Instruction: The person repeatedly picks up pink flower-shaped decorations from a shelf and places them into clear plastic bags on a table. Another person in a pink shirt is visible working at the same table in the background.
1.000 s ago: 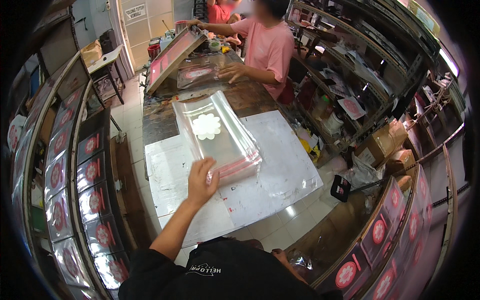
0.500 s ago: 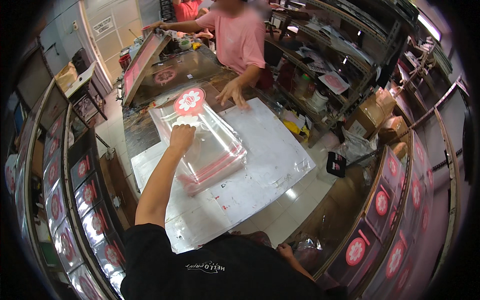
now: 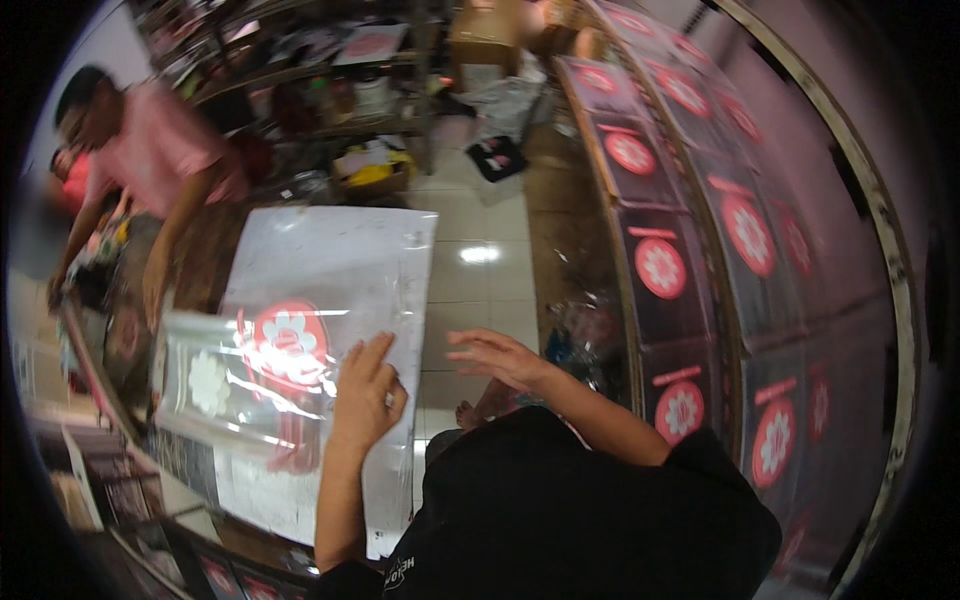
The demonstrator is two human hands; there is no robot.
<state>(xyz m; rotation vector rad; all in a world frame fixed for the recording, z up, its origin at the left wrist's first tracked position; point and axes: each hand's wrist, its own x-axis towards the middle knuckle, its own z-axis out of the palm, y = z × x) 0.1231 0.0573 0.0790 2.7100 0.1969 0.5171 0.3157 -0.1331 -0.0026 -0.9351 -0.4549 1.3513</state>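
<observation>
My left hand (image 3: pixel 368 392) is over the table's right part, its fingers spread and the index finger stretched out, beside a clear plastic sheet printed with a pink round flower emblem (image 3: pixel 290 345). Whether the fingertips touch this sheet is blurred. My right hand (image 3: pixel 498 358) hangs in the air beyond the table's right edge, fingers stretched and nothing in them. To the left lies a stack of clear plastic sheets (image 3: pixel 185 420) with a pale flower shape (image 3: pixel 208 384) showing on it. A white board (image 3: pixel 335 235) lies under the sheets.
At the far left a co-worker in a pink shirt (image 3: pixel 165 140) has one hand (image 3: pixel 157 285) by the table and the other at a framed screen (image 3: pixel 100 370). Racks with printed sheets (image 3: pixel 660 265) stand along the right. Shelves, cartons (image 3: pixel 485 40) and a black item (image 3: pixel 496 158) are behind.
My view has swung to the right. My left hand has opened from a fist and moved off the stack; the emblem sheet lies farther right. My right hand has risen from beside my body.
</observation>
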